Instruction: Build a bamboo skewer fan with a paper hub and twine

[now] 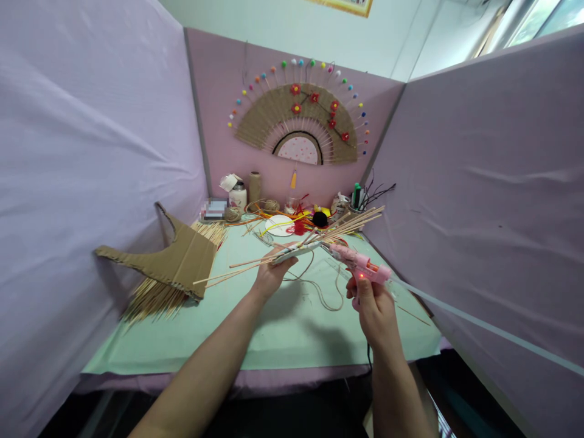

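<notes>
Over the middle of the table, my left hand [272,275] grips a flat, pale piece [298,250] seen nearly edge-on, with thin wooden sticks [351,226] fanning out from it to the right and left. My right hand [371,302] is wrapped round the handle of a pink glue gun [360,264] with a small red light lit. The gun's nozzle points left and sits at the right end of the pale piece; whether they touch is hard to tell. A long clear glue stick [479,317] runs out of the gun's back to the right.
Cut cardboard [182,258] lies over a heap of sticks [155,301] at the left. Twine [326,301] loops beneath my hands. Along the back stand a jar [238,198], twine balls, a white disc [279,225] and a pen holder [358,198]. A decorated fan [260,115] hangs behind.
</notes>
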`<action>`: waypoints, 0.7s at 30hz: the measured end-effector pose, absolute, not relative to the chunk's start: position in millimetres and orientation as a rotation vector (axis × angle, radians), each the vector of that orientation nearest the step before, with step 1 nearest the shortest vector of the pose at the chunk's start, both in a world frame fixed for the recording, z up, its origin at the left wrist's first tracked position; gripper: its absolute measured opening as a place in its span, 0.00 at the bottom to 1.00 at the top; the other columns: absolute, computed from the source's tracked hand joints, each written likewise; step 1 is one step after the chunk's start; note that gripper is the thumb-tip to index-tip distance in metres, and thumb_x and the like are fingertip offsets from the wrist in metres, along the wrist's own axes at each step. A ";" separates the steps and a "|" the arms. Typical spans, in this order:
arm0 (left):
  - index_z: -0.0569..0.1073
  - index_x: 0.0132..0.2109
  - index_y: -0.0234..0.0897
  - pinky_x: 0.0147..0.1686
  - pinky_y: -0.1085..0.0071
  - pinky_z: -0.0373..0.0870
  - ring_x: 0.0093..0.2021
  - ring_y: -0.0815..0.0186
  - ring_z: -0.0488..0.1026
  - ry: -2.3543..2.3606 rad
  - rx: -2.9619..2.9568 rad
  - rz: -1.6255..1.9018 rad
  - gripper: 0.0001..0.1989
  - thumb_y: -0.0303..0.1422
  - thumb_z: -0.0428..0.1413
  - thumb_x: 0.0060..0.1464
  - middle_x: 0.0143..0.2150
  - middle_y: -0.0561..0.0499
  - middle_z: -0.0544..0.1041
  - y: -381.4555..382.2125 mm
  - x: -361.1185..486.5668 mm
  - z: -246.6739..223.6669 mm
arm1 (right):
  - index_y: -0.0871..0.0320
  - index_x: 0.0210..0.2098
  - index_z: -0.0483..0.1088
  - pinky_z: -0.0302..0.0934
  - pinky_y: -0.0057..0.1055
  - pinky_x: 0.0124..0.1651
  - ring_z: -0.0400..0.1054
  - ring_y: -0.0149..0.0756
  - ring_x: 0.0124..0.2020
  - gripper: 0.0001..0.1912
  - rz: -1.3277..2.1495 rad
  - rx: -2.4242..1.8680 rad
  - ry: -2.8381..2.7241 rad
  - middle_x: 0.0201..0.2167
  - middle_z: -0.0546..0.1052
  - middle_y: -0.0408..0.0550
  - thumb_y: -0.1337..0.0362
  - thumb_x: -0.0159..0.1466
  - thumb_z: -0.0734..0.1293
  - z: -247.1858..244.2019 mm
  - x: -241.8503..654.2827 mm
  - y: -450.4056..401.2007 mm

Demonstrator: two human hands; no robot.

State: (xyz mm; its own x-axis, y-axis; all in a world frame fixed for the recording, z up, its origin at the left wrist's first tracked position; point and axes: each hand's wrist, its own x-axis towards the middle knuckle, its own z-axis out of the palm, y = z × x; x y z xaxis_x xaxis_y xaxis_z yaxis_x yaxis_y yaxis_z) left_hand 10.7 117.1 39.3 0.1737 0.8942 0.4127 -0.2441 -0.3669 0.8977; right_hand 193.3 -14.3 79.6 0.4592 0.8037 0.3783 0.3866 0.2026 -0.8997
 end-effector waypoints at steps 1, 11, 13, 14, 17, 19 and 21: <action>0.79 0.48 0.38 0.45 0.66 0.72 0.45 0.60 0.75 0.671 1.431 1.409 0.19 0.40 0.65 0.49 0.46 0.47 0.81 116.9 10.7 39.8 | 0.59 0.30 0.68 0.55 0.30 0.23 0.61 0.31 0.22 0.29 0.404 -1.413 -1.134 0.24 0.72 0.48 0.37 0.62 0.59 79.6 193.5 -14.2; 0.80 0.48 0.38 0.42 0.69 0.71 0.41 0.63 0.74 0.668 1.413 1.416 0.19 0.40 0.66 0.48 0.41 0.49 0.81 117.1 11.2 39.4 | 0.58 0.29 0.68 0.55 0.30 0.23 0.61 0.32 0.22 0.32 0.409 -1.435 -1.116 0.24 0.71 0.48 0.34 0.60 0.59 78.9 194.2 -12.5; 0.80 0.47 0.39 0.40 0.70 0.70 0.39 0.64 0.73 0.668 1.403 1.408 0.19 0.40 0.66 0.48 0.40 0.50 0.80 117.4 11.4 38.8 | 0.58 0.29 0.67 0.55 0.30 0.23 0.61 0.32 0.22 0.31 0.406 -1.437 -1.119 0.24 0.72 0.48 0.34 0.61 0.58 78.1 195.0 -12.2; 0.80 0.47 0.39 0.40 0.70 0.70 0.38 0.65 0.73 0.664 1.399 1.407 0.19 0.39 0.66 0.48 0.39 0.50 0.80 117.5 11.5 38.7 | 0.58 0.29 0.67 0.55 0.30 0.23 0.61 0.32 0.22 0.31 0.400 -1.439 -1.120 0.25 0.72 0.48 0.34 0.61 0.58 77.8 195.4 -12.0; 0.80 0.47 0.40 0.39 0.72 0.69 0.37 0.66 0.72 0.646 1.389 1.413 0.18 0.38 0.66 0.48 0.39 0.51 0.80 117.3 12.1 38.6 | 0.58 0.30 0.67 0.55 0.30 0.23 0.60 0.32 0.22 0.31 0.398 -1.439 -1.119 0.24 0.71 0.47 0.35 0.61 0.58 76.6 196.8 -11.5; 0.80 0.47 0.40 0.39 0.72 0.69 0.37 0.67 0.72 0.640 1.383 1.423 0.18 0.38 0.66 0.48 0.38 0.51 0.80 116.9 12.7 39.0 | 0.58 0.30 0.67 0.55 0.30 0.23 0.60 0.31 0.21 0.31 0.410 -1.439 -1.115 0.24 0.70 0.47 0.34 0.61 0.58 76.0 197.5 -10.8; 0.81 0.47 0.39 0.39 0.71 0.70 0.37 0.66 0.72 0.639 1.376 1.431 0.18 0.38 0.66 0.47 0.38 0.51 0.80 116.4 13.2 39.7 | 0.58 0.30 0.67 0.55 0.30 0.23 0.60 0.31 0.21 0.32 0.417 -1.444 -1.117 0.23 0.70 0.46 0.34 0.61 0.58 75.6 198.0 -10.0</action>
